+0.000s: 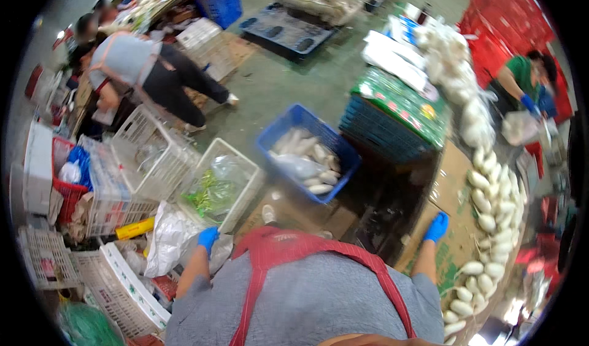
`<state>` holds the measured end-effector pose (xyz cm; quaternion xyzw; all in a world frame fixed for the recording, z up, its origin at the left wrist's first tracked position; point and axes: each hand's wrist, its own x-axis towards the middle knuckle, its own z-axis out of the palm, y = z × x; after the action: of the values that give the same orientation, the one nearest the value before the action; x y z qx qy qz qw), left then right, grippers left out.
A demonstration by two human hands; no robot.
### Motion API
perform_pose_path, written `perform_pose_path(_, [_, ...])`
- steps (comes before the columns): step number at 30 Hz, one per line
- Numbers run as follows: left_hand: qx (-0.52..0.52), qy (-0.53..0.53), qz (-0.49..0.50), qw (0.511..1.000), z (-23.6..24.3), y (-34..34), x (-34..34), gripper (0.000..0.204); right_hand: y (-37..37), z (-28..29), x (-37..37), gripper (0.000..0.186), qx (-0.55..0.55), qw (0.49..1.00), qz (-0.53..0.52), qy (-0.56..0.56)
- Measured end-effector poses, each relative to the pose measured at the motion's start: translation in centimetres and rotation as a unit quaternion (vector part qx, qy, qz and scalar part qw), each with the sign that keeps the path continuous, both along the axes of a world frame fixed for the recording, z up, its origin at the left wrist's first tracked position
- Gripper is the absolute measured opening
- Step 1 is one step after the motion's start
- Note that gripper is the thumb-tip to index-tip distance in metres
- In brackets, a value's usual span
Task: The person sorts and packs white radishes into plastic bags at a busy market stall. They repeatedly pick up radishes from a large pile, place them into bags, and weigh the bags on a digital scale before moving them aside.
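L hand (208,238): blue glove, at the near corner of a white crate (244,200), just beside a crumpled white sack (172,235); fingers look partly curled, but can't tell how far open or if they grip anything.
R hand (437,227): blue glove, at the cardboard-covered desk (453,183) on wearer's R; fingers close together, pointing fwd; nothing seen in them, but exact opening & contact can't be told.
White crate: on floor, fwd-L of wearer; has green veg (211,194) & clear plastic.
Blue crate (348,163): on floor, ctr, ahead of wearer & apart from both hands; part-full of white radishes (314,147), clear bag on top.
Radish rows (491,214): long, pale, along outer side of desk, R of R hand.
Crate stack (374,125): dk blue, beyond blue crate to R, green pkg (402,100) on top.
Co-workers: one in grey top (129,57), bent over, far L; one in green top (518,79), far R, w/ blue gloves.
Wearer: red apron (282,251), grey shirt.
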<state>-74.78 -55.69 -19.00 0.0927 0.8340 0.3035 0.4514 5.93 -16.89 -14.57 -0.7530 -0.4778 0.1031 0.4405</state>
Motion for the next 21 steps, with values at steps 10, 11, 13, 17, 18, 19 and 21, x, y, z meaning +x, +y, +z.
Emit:
perform_pose_path(10, [-0.031, -0.221, 0.377, 0.899, -5.4, -11.3, -8.4, 0.032, 4.5, -0.5, -17.2, 0.035, -0.108, 0.989, 0.006, -0.106])
perform_pose_path(11, [-0.012, -0.219, 0.352, 0.91, -5.9, -9.6, -9.4, 0.033, 5.1, -1.6, -20.6, 0.038, -0.146, 0.983, 0.059, -0.097])
perform_pose_path(13, [0.026, -0.204, 0.304, 0.93, -5.3, -5.3, -11.7, 0.035, 6.2, -3.0, -28.6, 0.049, -0.136, 0.969, 0.203, -0.031])
perform_pose_path(17, [0.075, -0.163, 0.171, 0.969, 1.2, 6.5, -15.3, 0.042, 11.2, 2.7, -41.5, 0.051, -0.126, 0.922, 0.336, -0.143])
perform_pose_path(18, [0.09, -0.17, 0.173, 0.966, 2.3, 9.1, -15.7, 0.042, 13.9, 2.3, -42.4, 0.051, -0.094, 0.918, 0.349, -0.159])
perform_pose_path(19, [0.105, -0.175, 0.177, 0.963, 3.9, 11.7, -15.9, 0.042, 16.9, 2.7, -43.5, 0.052, -0.074, 0.919, 0.359, -0.145])
perform_pose_path(21, [0.146, -0.183, 0.174, 0.957, 4.8, 14.6, -16.4, 0.041, 22.8, 4.6, -46.3, 0.055, -0.007, 0.914, 0.33, -0.234])
